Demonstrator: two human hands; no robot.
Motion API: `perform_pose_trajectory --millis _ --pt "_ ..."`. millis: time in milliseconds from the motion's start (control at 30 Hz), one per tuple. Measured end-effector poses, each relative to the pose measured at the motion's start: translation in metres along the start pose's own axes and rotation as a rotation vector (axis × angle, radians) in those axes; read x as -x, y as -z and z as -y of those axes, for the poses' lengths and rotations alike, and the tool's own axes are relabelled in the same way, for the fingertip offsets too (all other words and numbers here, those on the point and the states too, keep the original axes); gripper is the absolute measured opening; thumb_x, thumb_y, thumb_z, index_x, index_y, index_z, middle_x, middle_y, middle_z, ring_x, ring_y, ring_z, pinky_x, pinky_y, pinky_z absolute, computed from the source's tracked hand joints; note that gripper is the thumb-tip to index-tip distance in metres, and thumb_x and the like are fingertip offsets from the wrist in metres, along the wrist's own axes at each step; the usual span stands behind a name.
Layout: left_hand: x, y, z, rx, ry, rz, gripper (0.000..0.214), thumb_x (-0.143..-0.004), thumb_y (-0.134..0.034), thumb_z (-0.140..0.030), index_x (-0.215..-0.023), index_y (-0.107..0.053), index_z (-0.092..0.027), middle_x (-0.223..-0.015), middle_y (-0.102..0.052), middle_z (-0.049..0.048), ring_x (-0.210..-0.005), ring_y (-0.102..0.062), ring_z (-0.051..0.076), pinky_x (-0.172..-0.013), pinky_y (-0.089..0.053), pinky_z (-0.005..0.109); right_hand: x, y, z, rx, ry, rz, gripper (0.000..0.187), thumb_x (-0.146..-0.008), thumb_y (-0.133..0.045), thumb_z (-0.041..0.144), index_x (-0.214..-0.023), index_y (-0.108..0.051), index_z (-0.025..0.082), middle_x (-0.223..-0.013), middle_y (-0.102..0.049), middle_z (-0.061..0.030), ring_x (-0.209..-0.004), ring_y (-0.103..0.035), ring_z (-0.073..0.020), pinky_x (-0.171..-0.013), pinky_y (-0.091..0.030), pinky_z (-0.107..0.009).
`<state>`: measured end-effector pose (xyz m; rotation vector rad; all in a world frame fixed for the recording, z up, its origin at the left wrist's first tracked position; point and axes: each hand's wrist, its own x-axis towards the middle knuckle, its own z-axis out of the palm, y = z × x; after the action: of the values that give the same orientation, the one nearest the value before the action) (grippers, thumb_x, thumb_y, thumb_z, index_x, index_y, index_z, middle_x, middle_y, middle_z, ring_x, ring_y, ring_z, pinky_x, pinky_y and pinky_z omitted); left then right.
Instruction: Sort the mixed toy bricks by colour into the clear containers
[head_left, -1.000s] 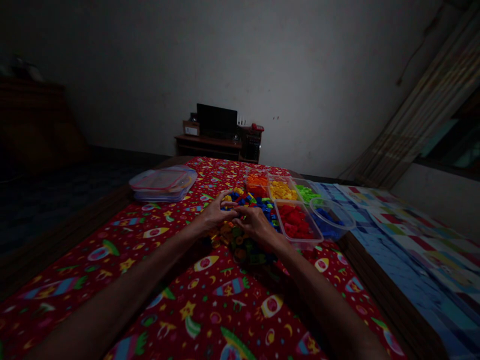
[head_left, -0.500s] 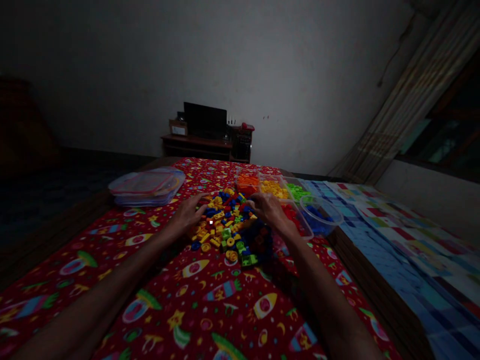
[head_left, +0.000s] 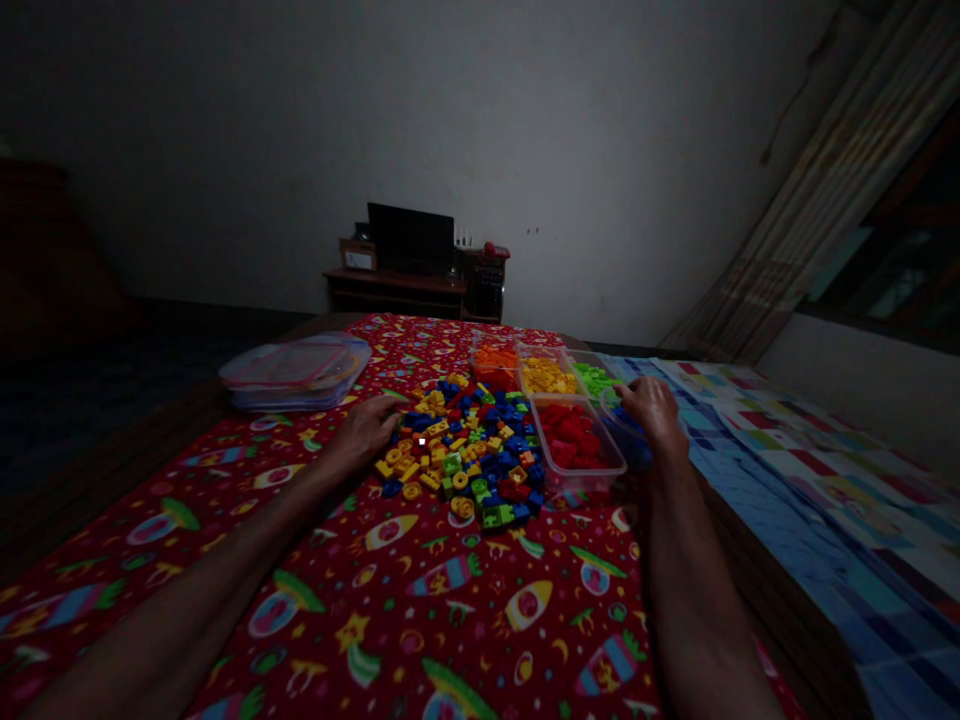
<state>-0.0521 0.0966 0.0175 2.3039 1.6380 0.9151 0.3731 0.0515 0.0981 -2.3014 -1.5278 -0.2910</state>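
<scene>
A stack of clear lids (head_left: 296, 372) was set on the red cloth (head_left: 405, 610), at ten o'clock from the pile of mixed blocks (head_left: 471, 453). The left hand (head_left: 367, 428) was placed at nine o'clock, beside the pile's edge; its fingers were bent, and whether a block was pinched could not be told. The pile was spread loosely between the hands, yellow, blue, green and red being jumbled. At one o'clock, orange blocks (head_left: 496, 362) were boxed, and yellow blocks (head_left: 549, 377) were boxed just beside them, towards two. Red blocks (head_left: 574, 435) were contained in an open box (head_left: 585, 473) at three o'clock, and green blocks (head_left: 595, 380) were seen at two. Farther out at three, a round tub (head_left: 634, 458) was partly hidden by the right hand (head_left: 654, 406); the hand's fingers were curled together, and whether anything was gripped could not be told.
</scene>
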Motion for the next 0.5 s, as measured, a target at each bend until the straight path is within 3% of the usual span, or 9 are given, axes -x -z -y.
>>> perform_pose_trajectory --millis 167,267,367,500 --pt "-0.002 -0.008 0.011 -0.014 -0.118 0.001 0.04 -0.08 -0.047 -0.041 -0.107 -0.069 -0.021 -0.118 -0.067 0.0087 -0.115 -0.054 0.027 -0.102 -0.036 0.041 0.0 -0.004 -0.008 -0.026 -0.05 0.013 0.041 -0.088 -0.048 0.043 -0.088 -0.073 0.011 -0.088 -0.068 -0.0208 -0.085 -0.063 -0.0279 -0.07 -0.045 -0.034" --pt "-0.003 -0.017 0.013 -0.011 -0.136 0.023 0.046 -0.076 -0.051 -0.049 -0.108 -0.068 -0.02 -0.119 -0.066 0.0104 -0.114 -0.054 0.029 -0.101 -0.037 0.042 -0.001 -0.001 -0.002 -0.084 -0.018 -0.057 0.04 -0.09 -0.045 0.04 -0.099 -0.071 0.011 -0.1 -0.068 -0.0195 -0.095 -0.062 -0.0274 -0.078 -0.045 -0.034" --pt "-0.004 -0.019 0.008 0.02 -0.153 0.054 0.044 -0.075 -0.051 -0.046 -0.104 -0.068 -0.018 -0.113 -0.068 0.0119 -0.104 -0.06 0.028 -0.093 -0.044 0.037 0.002 0.008 0.016 -0.139 0.095 -0.127 0.039 -0.093 -0.041 0.036 -0.103 -0.071 0.013 -0.102 -0.069 -0.0168 -0.096 -0.062 -0.0256 -0.081 -0.043 -0.033" --pt "-0.002 -0.014 -0.003 0.021 -0.18 0.061 0.035 -0.076 -0.049 -0.039 -0.094 -0.069 -0.017 -0.1 -0.07 0.011 -0.093 -0.063 0.026 -0.086 -0.047 0.035 0.018 0.018 0.057 -0.135 0.283 -0.117 0.035 -0.092 -0.04 0.031 -0.097 -0.072 0.017 -0.095 -0.07 -0.0142 -0.085 -0.063 -0.0227 -0.073 -0.042 -0.03"
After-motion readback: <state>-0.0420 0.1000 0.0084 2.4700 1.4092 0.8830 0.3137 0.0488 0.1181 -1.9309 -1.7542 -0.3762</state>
